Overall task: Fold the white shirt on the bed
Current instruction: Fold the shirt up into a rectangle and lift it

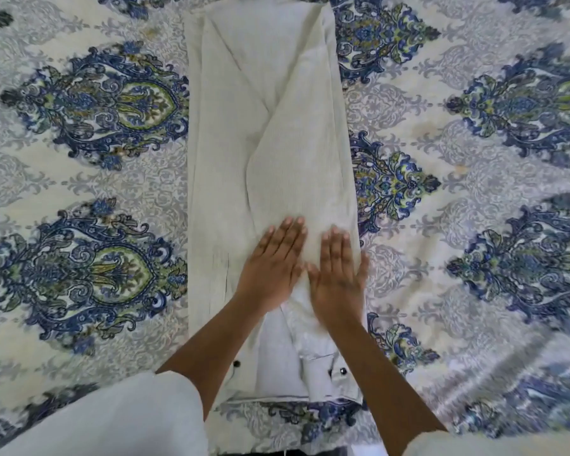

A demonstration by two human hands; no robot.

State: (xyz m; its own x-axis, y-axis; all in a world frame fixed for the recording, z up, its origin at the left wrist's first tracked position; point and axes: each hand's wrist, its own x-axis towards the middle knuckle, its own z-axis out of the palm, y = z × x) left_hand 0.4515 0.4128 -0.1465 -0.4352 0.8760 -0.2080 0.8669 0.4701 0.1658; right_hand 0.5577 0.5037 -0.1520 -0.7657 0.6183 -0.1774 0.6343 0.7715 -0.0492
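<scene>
Since the white shirt [260, 126] already lies as a long narrow strip, with its sides turned in over the middle, the step in hand looks like smoothing before the end-to-end fold. The strip runs from the near edge of the bed [79, 192] straight toward the far edge, roughly midway between the left and right edges. The left hand [272, 264] lies flat on the near part of the strip, fingers straight and pressing, grasping nothing. Just beside it the right hand [338, 274] lies flat the same way, slightly blurred, its outer side at the shirt's right edge. Nearer than the hands, two dark buttons [236, 363] show on the shirt's near end. The next move, I judge, calls for pinching one end at both corners and carrying it over to the other end. The likeliest hindrance is the loose top layer, which may slide askew. To the right there is only the blue-patterned cover [474, 192].
</scene>
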